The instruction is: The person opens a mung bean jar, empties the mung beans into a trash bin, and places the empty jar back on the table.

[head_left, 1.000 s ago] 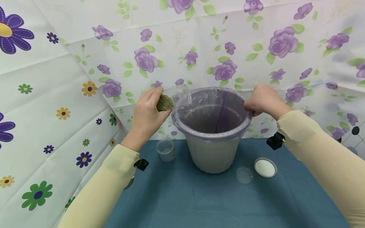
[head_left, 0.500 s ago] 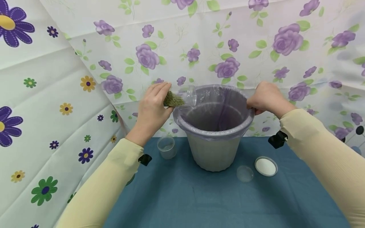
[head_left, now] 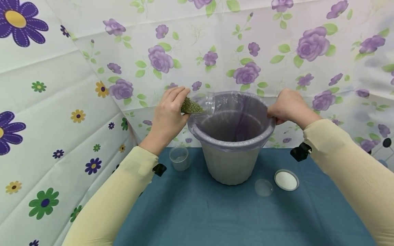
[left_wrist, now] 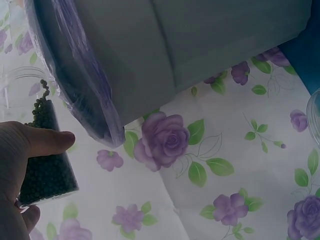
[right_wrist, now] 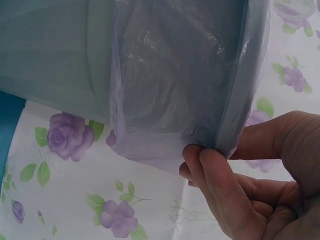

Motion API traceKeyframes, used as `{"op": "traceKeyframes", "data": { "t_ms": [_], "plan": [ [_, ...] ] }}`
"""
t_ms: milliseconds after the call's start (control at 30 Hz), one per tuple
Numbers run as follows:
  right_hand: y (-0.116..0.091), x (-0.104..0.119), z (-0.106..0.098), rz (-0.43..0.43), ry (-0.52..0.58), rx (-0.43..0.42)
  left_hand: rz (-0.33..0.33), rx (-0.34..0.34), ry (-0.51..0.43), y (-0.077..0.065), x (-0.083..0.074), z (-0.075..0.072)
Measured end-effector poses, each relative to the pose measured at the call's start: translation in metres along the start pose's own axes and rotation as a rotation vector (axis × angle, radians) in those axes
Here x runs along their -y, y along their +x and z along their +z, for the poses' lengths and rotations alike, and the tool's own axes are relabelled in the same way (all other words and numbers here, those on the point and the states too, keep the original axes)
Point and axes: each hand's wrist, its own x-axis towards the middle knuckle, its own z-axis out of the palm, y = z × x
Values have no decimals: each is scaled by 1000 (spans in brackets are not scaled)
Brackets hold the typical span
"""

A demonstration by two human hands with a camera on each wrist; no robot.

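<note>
My left hand (head_left: 170, 114) grips a clear plastic jar (head_left: 210, 101), tipped nearly on its side with its mouth over the left rim of a grey bin (head_left: 231, 165). Small green mung beans (head_left: 192, 106) slope along the jar's lower side. In the left wrist view, the thumb (left_wrist: 50, 142) lies across the jar and a thin line of beans (left_wrist: 42, 100) reaches toward its mouth. A purple plastic bag (head_left: 215, 140) lines the bin and folds over its rim. At the right side, my right hand (head_left: 287, 106) pinches the bag-covered rim, fingertips (right_wrist: 210, 157) outside on the bag.
A clear plastic cup (head_left: 180, 159) stands left of the bin on the blue tablecloth (head_left: 209, 218). To the right lie a clear round lid (head_left: 263, 188) and a shallow dish of white material (head_left: 286, 180). Flowered sheeting (head_left: 184, 44) hangs close behind the bin.
My left hand has moved right, bringing the jar's mouth over the bin's rim. The beans have slid along the jar toward its mouth. My right hand keeps its hold on the rim.
</note>
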Motion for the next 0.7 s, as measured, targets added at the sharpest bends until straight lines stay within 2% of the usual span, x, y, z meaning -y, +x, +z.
{"op": "traceKeyframes", "data": {
  "t_ms": [700],
  "plan": [
    [-1,2,-1,10,5,7,47,11,-8,4,1,-2]
  ]
}}
